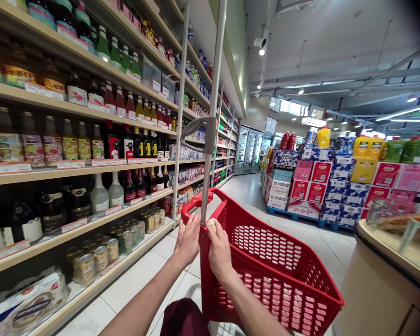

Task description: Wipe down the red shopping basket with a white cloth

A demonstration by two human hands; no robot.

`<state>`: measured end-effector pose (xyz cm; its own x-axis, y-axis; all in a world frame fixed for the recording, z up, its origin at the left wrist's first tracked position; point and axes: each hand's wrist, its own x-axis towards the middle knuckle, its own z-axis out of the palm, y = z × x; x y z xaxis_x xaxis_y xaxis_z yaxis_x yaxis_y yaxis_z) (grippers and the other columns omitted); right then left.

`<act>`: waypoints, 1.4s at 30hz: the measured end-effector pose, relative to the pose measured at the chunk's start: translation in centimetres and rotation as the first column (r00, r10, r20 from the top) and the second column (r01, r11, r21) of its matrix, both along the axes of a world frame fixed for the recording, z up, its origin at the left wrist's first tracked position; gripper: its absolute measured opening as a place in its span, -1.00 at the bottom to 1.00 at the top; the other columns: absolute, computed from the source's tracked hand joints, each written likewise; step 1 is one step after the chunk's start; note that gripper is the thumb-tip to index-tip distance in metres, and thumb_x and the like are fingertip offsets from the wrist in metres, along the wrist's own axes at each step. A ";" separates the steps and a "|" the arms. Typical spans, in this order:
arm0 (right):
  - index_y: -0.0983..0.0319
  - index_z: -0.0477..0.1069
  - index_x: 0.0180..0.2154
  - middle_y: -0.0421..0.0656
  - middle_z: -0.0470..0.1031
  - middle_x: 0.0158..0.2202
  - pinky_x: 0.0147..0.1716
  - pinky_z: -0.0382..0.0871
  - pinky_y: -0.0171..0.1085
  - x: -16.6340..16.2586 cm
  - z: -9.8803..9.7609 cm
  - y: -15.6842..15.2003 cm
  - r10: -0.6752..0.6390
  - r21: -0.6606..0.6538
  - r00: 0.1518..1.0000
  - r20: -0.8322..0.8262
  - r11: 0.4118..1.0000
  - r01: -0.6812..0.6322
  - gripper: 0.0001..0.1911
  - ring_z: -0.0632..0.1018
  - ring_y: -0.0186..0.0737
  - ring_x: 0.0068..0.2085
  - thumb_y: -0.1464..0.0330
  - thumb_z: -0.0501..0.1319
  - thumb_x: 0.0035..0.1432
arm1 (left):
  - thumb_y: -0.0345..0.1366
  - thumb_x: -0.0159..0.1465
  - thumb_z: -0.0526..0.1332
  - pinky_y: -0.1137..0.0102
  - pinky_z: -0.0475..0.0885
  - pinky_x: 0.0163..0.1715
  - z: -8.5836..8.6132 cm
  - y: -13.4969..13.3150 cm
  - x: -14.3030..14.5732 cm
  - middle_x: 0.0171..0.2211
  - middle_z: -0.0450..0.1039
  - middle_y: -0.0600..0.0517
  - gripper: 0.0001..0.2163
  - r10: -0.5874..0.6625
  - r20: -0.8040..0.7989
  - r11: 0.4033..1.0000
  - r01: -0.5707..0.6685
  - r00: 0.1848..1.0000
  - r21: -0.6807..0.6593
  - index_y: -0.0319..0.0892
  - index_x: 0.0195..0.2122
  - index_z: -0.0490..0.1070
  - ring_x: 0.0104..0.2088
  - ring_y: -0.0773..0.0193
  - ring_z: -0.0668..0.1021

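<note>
A red rolling shopping basket (266,242) with slotted walls stands right in front of me. From its near corner rises a metal pull rod (206,186) with a grey loop grip (207,135). My left hand (189,241) is on the basket's end rim, just left of the rod's foot, fingers close together and bent over the edge. On the other side of the rod, my right hand (220,249) pinches a small whitish cloth (212,225) against the rim. Most of the cloth is hidden under the fingers. No goods are visible inside the basket.
Shelves (126,165) with bottles and cans line the left side. Stacked drink cartons (311,182) stand on blue pallets ahead to the right. A rounded counter (381,261) is close on the right. Tiled floor (243,186) runs toward glass-door fridges (250,147).
</note>
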<state>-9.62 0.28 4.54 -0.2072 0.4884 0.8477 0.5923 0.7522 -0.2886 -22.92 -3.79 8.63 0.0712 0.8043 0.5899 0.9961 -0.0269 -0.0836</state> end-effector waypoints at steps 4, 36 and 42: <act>0.15 0.15 0.11 -0.09 0.15 0.16 0.08 0.11 -0.06 4.5 -2.1 0.4 -0.028 0.032 0.995 0.096 0.999 0.025 -0.34 0.14 -0.21 0.18 0.68 -0.15 -0.02 | -0.57 0.03 -0.09 -0.04 -0.15 0.13 -0.4 -0.5 0.3 0.19 0.03 -0.13 -0.40 -0.019 -0.018 0.995 0.021 1.000 0.094 -0.30 0.17 0.00 0.21 0.12 0.03; 0.13 0.24 0.05 -0.14 0.24 0.11 0.03 0.20 -0.06 22.1 -9.0 0.5 -0.333 0.018 0.942 0.031 0.943 0.333 -0.36 0.23 -0.21 0.13 0.65 -0.14 -0.04 | -0.42 0.02 0.00 0.00 -0.16 0.14 -3.6 0.8 12.4 0.23 -0.16 -0.21 -0.36 -0.107 -0.216 0.970 0.055 0.970 -0.236 -0.42 0.18 -0.04 0.23 0.02 -0.13; 0.12 0.22 0.06 -0.14 0.19 0.14 0.05 0.14 -0.01 30.1 -11.2 -0.8 -0.481 -0.008 0.875 0.052 0.876 0.482 -0.46 0.23 -0.16 0.13 0.55 -0.14 0.07 | -0.46 0.02 -0.03 0.00 -0.20 0.14 -3.7 1.0 12.2 0.24 -0.19 -0.16 -0.36 -0.125 -0.218 0.968 0.071 0.968 -0.241 -0.40 0.20 -0.08 0.23 0.08 -0.16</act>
<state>20.48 -0.56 -6.70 0.0185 0.5547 0.8318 0.8930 0.3650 -0.2633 -10.77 -2.76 4.94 0.2681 0.8979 0.3490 0.9422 -0.1689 -0.2893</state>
